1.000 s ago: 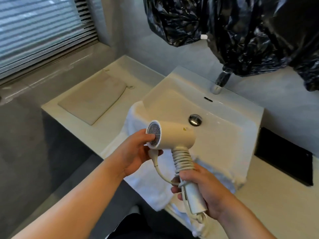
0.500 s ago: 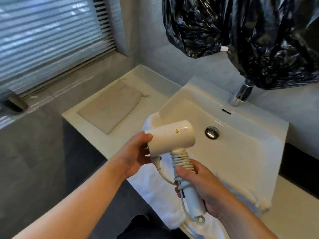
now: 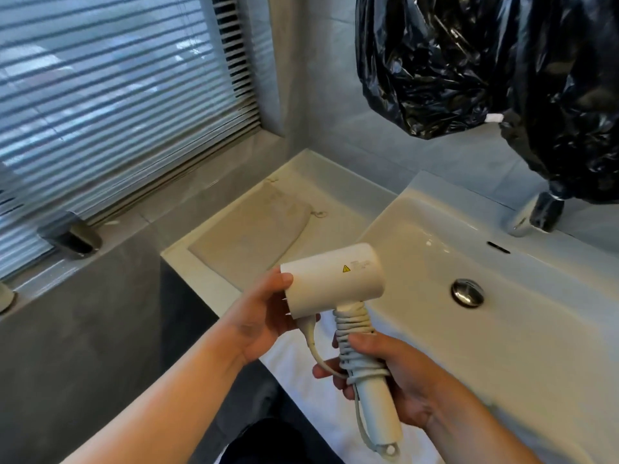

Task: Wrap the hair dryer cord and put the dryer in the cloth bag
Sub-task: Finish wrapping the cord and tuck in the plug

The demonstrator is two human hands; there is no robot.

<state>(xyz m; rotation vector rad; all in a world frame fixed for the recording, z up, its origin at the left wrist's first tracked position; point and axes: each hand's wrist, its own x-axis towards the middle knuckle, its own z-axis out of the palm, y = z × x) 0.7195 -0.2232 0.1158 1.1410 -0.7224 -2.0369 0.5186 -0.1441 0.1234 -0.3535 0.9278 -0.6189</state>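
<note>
At the worktop's (image 3: 345, 199) left end, ahead and left of both hands, the cloth bag (image 3: 249, 229) lies flat (mouth hard to make out); the right hand (image 3: 392, 376) grips the hair dryer (image 3: 335, 279) by its wrapped handle (image 3: 376, 408), barrel uppermost, and the left hand (image 3: 261, 316), nearer the bag, pinches the plug (image 3: 305, 324).

Daylight through blinds (image 3: 117, 105), glare on sink (image 3: 432, 242), wide-angle distortion

Slatted window blinds (image 3: 117, 105), grey wall (image 3: 321, 95), white sink (image 3: 502, 329)
</note>
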